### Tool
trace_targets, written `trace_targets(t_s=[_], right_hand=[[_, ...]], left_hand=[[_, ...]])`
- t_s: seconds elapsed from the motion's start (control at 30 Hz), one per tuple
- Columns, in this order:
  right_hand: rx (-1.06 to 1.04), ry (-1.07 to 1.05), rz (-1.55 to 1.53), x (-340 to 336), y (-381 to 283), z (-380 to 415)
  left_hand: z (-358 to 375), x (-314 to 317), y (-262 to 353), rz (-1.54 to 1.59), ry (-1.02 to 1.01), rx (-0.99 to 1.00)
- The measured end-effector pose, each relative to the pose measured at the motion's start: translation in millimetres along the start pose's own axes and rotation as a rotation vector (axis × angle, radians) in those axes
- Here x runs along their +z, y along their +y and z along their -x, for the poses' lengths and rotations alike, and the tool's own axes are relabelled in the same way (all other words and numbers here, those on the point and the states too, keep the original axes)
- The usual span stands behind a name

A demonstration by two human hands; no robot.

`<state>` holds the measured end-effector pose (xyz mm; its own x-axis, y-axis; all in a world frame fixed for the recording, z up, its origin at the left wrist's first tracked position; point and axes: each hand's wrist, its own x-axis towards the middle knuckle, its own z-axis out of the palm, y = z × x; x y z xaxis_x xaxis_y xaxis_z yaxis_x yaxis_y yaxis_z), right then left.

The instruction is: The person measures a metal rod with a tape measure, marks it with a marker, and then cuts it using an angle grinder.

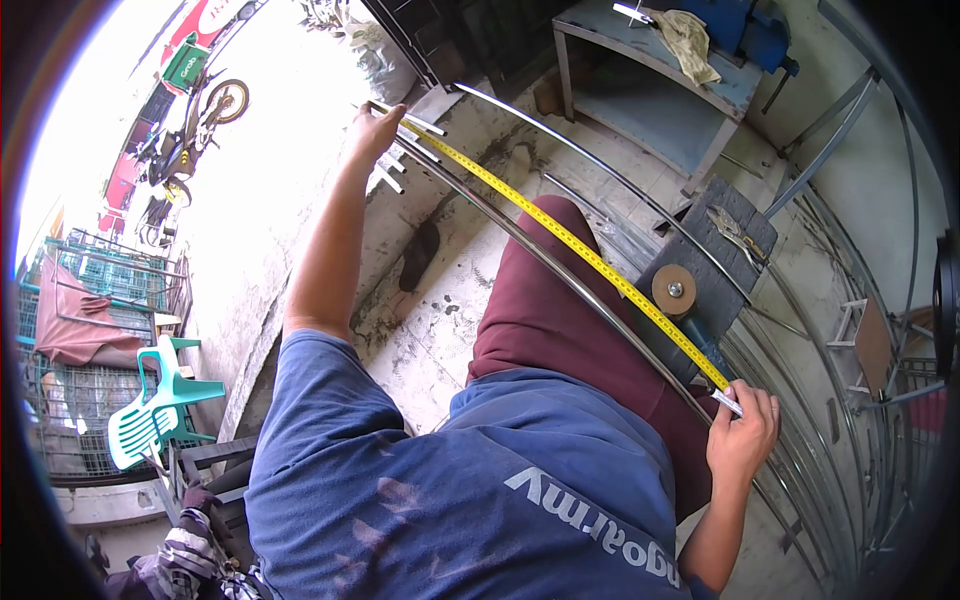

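Observation:
A yellow tape measure (pixel 570 238) is stretched diagonally beside a long metal tube (pixel 560 270) that crosses above my thighs. At the upper left, my left hand (pixel 382 130) is closed round the far end of the tube, where the tape's end also lies. Near the tape's lower right end, my right hand (pixel 745 430) is closed on a small pale object (pixel 727 402) at the tape's edge; whether it is the tape's case or a marker is unclear. Several short metal tubes (pixel 390 178) stick out just below my left hand.
A dark block (pixel 735 215) holds pliers (pixel 735 232) and a grinder with a brown disc (pixel 672 290). Behind it stands a metal workbench (pixel 650 110) with a blue vise (pixel 765 35). Long curved rods lie at the right. A green chair (pixel 165 400) stands at the left.

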<state>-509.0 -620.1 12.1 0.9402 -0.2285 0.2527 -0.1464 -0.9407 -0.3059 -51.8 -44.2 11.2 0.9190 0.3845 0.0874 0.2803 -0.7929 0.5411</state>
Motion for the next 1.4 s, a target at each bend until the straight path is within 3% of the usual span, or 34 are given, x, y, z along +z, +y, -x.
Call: trace_targets(t_s=[0.67,0.97,1.07,1.17,1.27,1.4], right_hand=[[0.004,-0.009,-0.003,1.8,2.4,2.4],[0.096,-0.204,-0.092,19.8,11.6,6.9],[0.132,-0.235,-0.098,23.1,16.8,10.8],[0.148,-0.263,-0.122,22.9,24.4,16.4],[0.143,-0.29,-0.143,24.9,31.8,21.9],[0.151,-0.317,-0.16,19.8,34.6,22.9]], left_hand=[[8.9,-0.3,0.9,-0.023,-0.006,-0.001],[0.3,1.3,-16.9,0.045,0.021,0.049],[10.0,-5.9,-17.6,-0.093,0.073,0.123],[5.6,-8.4,-25.1,-0.179,0.112,0.408],[30.8,-17.7,4.5,-0.358,0.117,0.683],[64.2,-14.1,45.5,-0.286,-0.002,0.718]])
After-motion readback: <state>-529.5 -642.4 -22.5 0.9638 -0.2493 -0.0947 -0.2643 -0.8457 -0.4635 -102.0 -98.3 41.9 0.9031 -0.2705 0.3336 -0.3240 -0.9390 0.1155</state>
